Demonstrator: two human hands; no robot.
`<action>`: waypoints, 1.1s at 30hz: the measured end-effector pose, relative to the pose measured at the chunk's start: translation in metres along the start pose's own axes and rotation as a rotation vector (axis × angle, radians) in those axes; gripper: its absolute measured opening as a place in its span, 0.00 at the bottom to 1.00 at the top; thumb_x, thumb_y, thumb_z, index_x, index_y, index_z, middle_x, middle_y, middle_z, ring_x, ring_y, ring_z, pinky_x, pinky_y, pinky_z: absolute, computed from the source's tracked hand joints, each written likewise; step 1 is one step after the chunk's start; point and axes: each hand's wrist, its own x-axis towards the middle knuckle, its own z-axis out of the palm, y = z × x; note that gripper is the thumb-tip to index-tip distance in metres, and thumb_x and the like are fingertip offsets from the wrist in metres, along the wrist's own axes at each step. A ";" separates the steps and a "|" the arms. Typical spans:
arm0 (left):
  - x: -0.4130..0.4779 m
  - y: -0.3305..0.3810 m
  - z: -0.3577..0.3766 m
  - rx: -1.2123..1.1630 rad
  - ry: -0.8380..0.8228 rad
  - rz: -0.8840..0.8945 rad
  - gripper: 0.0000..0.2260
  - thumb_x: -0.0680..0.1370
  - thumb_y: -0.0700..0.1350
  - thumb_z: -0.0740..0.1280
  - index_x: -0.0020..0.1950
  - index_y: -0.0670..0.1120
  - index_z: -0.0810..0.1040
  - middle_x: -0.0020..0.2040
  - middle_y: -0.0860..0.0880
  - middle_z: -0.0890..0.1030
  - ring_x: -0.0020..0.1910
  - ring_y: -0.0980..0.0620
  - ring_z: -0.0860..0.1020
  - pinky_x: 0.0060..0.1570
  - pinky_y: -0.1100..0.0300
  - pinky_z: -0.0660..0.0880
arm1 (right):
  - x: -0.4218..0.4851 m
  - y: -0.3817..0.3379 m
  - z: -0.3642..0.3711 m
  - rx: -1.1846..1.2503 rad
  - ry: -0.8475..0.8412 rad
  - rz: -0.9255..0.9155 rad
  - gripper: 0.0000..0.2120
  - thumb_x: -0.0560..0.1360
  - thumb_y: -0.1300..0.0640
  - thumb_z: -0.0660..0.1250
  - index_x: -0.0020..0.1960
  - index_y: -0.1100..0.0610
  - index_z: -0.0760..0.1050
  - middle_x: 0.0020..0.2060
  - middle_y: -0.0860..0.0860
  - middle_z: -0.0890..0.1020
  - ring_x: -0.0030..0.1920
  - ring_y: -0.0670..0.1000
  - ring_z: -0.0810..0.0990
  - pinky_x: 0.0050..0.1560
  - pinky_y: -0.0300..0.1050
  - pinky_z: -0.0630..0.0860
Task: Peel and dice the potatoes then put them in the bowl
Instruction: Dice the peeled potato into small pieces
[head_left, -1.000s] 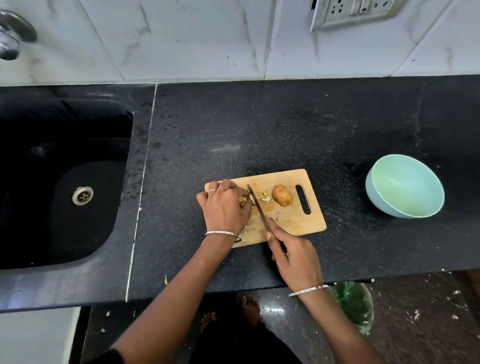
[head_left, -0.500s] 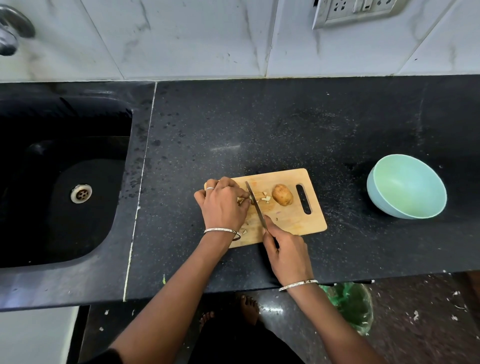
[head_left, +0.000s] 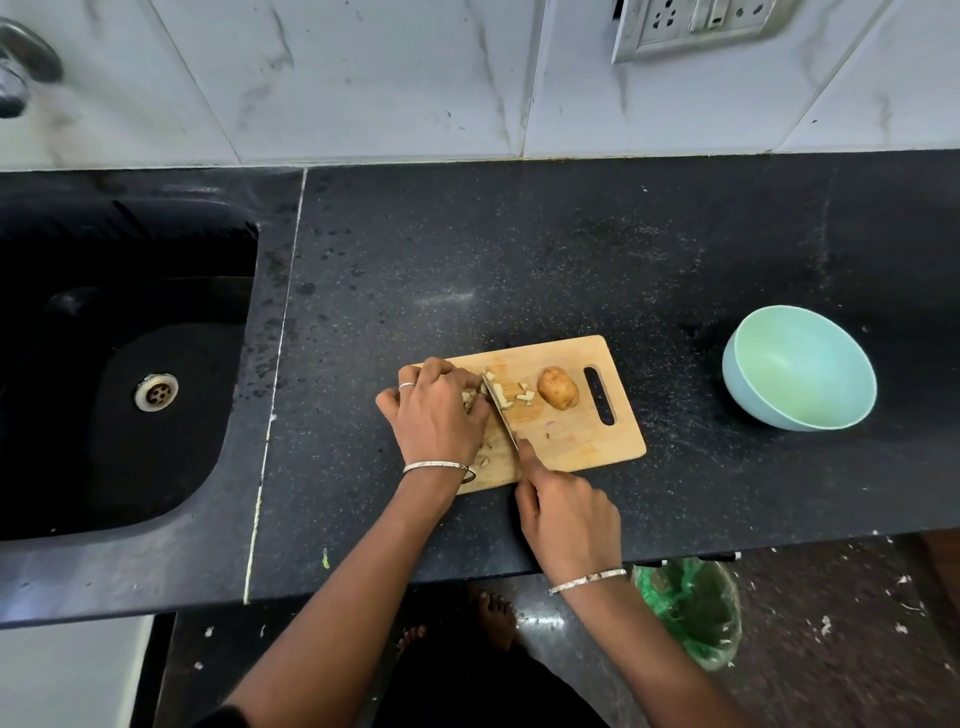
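Note:
A wooden cutting board (head_left: 576, 441) lies on the black counter. On it my left hand (head_left: 439, 415) curls over pale potato strips (head_left: 470, 399) at the board's left part. My right hand (head_left: 566, 512) grips the knife (head_left: 501, 413), its blade down on the board just right of my left fingers. Small diced potato pieces (head_left: 519, 395) lie right of the blade. A whole unpeeled potato (head_left: 557, 388) sits beside the board's handle slot. An empty light-green bowl (head_left: 800, 369) stands on the counter at the right.
A black sink (head_left: 119, 374) with a steel drain lies to the left. The tiled wall holds a socket panel (head_left: 696, 26). Below the counter edge stands a bin with a green bag (head_left: 691, 613). Peel scraps lie scattered on the floor.
The knife blade has shifted slightly left toward my left fingers, and my right hand has moved forward with it. More small cut pieces lie right of the blade.

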 end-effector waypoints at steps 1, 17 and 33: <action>0.001 -0.002 0.000 -0.007 -0.005 0.000 0.06 0.73 0.54 0.69 0.49 0.58 0.82 0.55 0.57 0.78 0.57 0.51 0.69 0.51 0.51 0.59 | -0.005 0.003 0.000 0.022 0.016 -0.007 0.23 0.82 0.46 0.55 0.77 0.40 0.59 0.38 0.52 0.81 0.41 0.58 0.82 0.35 0.48 0.70; -0.004 0.000 0.002 0.004 -0.046 0.232 0.06 0.72 0.53 0.72 0.48 0.62 0.82 0.58 0.57 0.74 0.58 0.51 0.69 0.52 0.52 0.59 | -0.006 0.038 0.006 0.516 0.145 0.034 0.22 0.78 0.39 0.54 0.69 0.40 0.73 0.23 0.51 0.77 0.24 0.50 0.75 0.27 0.52 0.76; -0.002 -0.002 0.025 0.068 -0.079 0.410 0.15 0.81 0.54 0.57 0.58 0.47 0.76 0.64 0.52 0.70 0.63 0.50 0.67 0.60 0.50 0.61 | -0.001 0.044 -0.002 0.365 0.173 0.033 0.21 0.79 0.41 0.54 0.70 0.39 0.71 0.26 0.51 0.79 0.30 0.53 0.79 0.32 0.53 0.78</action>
